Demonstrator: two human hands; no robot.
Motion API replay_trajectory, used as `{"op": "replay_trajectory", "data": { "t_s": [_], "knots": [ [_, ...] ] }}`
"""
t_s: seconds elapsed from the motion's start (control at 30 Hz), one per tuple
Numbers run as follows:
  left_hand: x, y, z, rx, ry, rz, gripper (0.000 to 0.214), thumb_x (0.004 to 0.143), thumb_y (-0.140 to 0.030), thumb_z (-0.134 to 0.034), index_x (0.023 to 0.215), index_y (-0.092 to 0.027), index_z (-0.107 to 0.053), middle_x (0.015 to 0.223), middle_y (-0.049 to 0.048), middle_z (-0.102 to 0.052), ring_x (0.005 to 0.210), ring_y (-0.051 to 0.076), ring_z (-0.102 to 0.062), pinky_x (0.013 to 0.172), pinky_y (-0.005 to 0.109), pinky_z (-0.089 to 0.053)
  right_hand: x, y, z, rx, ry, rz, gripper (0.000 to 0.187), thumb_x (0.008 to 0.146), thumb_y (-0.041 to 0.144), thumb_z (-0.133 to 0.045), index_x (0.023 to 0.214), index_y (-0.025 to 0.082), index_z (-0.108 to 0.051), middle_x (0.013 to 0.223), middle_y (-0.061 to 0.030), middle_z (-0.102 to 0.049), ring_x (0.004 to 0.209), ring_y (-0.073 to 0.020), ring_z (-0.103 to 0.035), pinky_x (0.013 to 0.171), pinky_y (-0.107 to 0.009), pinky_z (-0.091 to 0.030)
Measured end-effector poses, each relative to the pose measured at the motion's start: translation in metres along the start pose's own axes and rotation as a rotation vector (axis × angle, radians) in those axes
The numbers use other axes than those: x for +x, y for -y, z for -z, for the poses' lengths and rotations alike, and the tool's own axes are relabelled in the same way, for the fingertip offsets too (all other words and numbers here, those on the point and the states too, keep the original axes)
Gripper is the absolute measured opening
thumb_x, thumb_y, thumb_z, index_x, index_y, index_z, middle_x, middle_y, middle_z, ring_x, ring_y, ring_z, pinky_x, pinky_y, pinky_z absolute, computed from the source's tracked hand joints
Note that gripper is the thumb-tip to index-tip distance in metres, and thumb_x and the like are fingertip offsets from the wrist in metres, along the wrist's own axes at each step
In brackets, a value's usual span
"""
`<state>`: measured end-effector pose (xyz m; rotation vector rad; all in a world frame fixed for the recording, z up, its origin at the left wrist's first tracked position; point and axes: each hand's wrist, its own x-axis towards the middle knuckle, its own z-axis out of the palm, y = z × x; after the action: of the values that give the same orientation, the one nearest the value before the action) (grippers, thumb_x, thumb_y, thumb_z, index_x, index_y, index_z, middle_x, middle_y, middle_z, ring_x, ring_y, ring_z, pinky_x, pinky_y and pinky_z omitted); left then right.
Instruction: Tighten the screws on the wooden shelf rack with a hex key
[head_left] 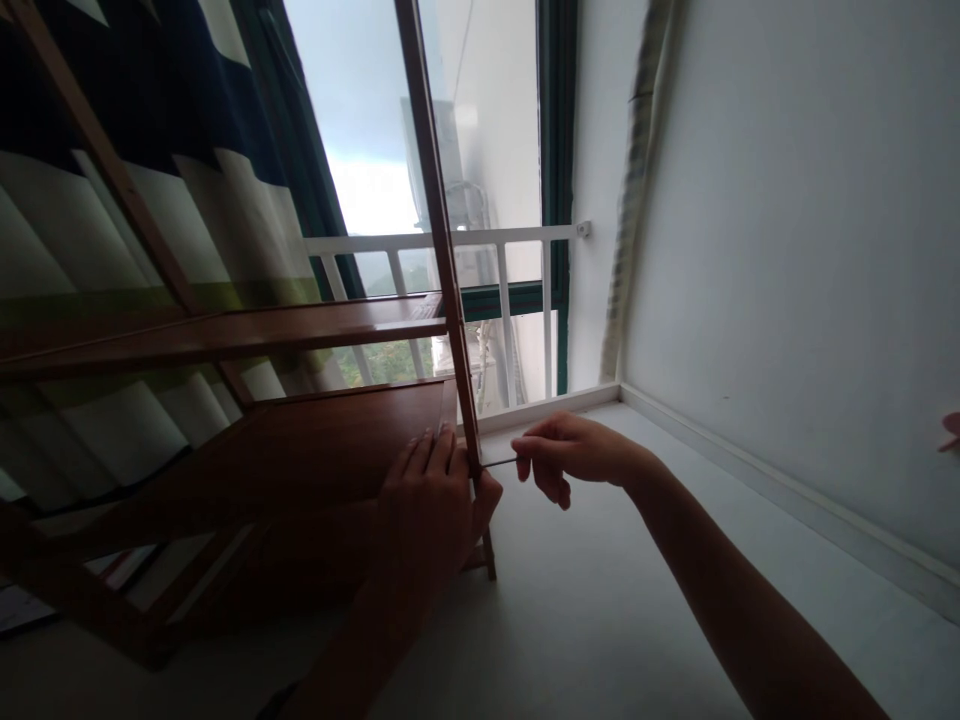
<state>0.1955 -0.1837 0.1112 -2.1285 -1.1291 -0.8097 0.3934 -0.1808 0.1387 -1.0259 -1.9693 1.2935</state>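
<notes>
Right hand (551, 455) pinches a rod (500, 462), tip at the post (439, 215); left hand (427, 500), half curled, clasps the shelf (360, 425)!

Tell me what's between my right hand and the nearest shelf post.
In the head view, a thin rod spans from your right hand to the post.

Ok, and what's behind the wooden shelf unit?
Behind the shelf unit are a striped curtain to the left and a white railing in front of a window. Its boards and post cover parts of these; whatever lies directly behind them can't be seen.
</notes>
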Motion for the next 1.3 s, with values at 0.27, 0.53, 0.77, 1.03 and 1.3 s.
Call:
{"op": "replay_trajectory", "data": {
  "t_s": [0.27, 0.53, 0.77, 1.03, 1.3],
  "knots": [
    [0.000, 0.000, -0.001, 0.020, -0.025, -0.011, 0.029, 0.080, -0.027, -0.044, 0.089, -0.009, -0.065, 0.100, 0.0163, -0.069, 0.099, 0.032, -0.063, 0.090, 0.046, -0.049, 0.016, -0.020, -0.001, 0.577, 0.195, -0.128, 0.035, 0.091, 0.035, -0.045, 0.062, 0.015, -0.046, 0.034, 0.0101, -0.036, 0.026, -0.0030, -0.031, 0.029, -0.013, -0.028],
    [-0.001, 0.000, -0.001, 0.002, 0.002, -0.003, 0.032, 0.080, -0.029, -0.045, 0.091, -0.007, -0.066, 0.103, 0.0186, -0.068, 0.103, 0.035, -0.062, 0.091, 0.047, -0.048, 0.006, -0.016, 0.010, 0.120, 0.104, 0.065, 0.032, 0.084, 0.044, -0.056, 0.091, 0.013, -0.059, 0.072, -0.0009, -0.062, 0.059, -0.0090, -0.061, 0.045, -0.017, -0.046],
    [-0.001, 0.000, -0.002, -0.016, 0.018, 0.010, 0.034, 0.081, -0.029, -0.045, 0.094, -0.006, -0.066, 0.109, 0.0196, -0.067, 0.105, 0.035, -0.060, 0.093, 0.048, -0.046, -0.007, -0.004, 0.013, -0.422, -0.040, 0.186, 0.035, 0.088, 0.042, -0.051, 0.097, 0.013, -0.069, 0.083, -0.0055, -0.068, 0.070, -0.0101, -0.063, 0.060, -0.021, -0.051],
    [-0.001, -0.001, -0.003, -0.006, -0.016, 0.009, 0.033, 0.081, -0.027, -0.044, 0.093, -0.005, -0.066, 0.104, 0.0205, -0.068, 0.102, 0.035, -0.062, 0.092, 0.048, -0.047, 0.009, -0.013, 0.000, 0.264, 0.169, -0.058, 0.043, 0.089, 0.044, -0.049, 0.061, 0.011, -0.055, 0.042, 0.0067, -0.042, 0.034, -0.0051, -0.044, 0.037, -0.017, -0.038],
    [0.000, -0.003, -0.005, 0.050, -0.071, -0.008, 0.030, 0.077, -0.025, -0.047, 0.087, -0.005, -0.067, 0.099, 0.0189, -0.070, 0.097, 0.033, -0.064, 0.088, 0.045, -0.050, -0.006, -0.011, 0.017, 0.442, 0.072, 0.007, 0.041, 0.089, 0.035, -0.048, 0.055, 0.014, -0.049, 0.037, 0.0089, -0.033, 0.029, -0.0034, -0.032, 0.033, -0.017, -0.034]
  ]
}}
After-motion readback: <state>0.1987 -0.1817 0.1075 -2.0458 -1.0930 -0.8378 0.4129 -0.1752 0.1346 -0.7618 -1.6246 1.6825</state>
